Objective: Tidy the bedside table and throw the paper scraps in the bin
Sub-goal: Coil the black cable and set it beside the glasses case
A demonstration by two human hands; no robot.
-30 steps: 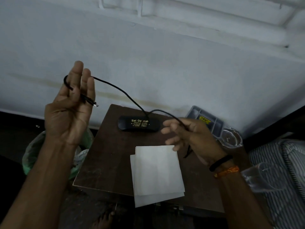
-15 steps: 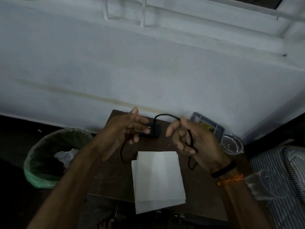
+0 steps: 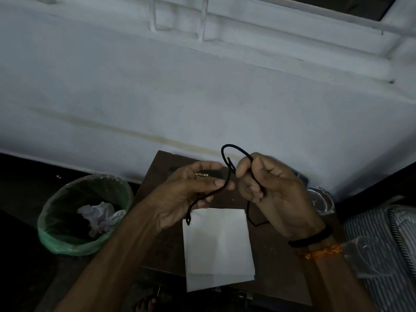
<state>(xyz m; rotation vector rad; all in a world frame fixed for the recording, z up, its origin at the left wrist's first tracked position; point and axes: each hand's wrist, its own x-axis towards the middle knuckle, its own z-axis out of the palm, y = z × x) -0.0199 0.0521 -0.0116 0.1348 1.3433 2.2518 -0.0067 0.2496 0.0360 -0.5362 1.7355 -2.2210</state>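
Head view: two hands, left grip and right grip, each pinching one black cord.

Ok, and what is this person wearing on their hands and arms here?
Both forearms are bare, with no sleeves or gloves. The right wrist carries a black band and, just behind it, an orange thread. The left hand and wrist show nothing worn.

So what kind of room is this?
Probably a bedroom corner: a small brown bedside table against a white wall, striped bedding beside it, and a lined bin holding crumpled paper.
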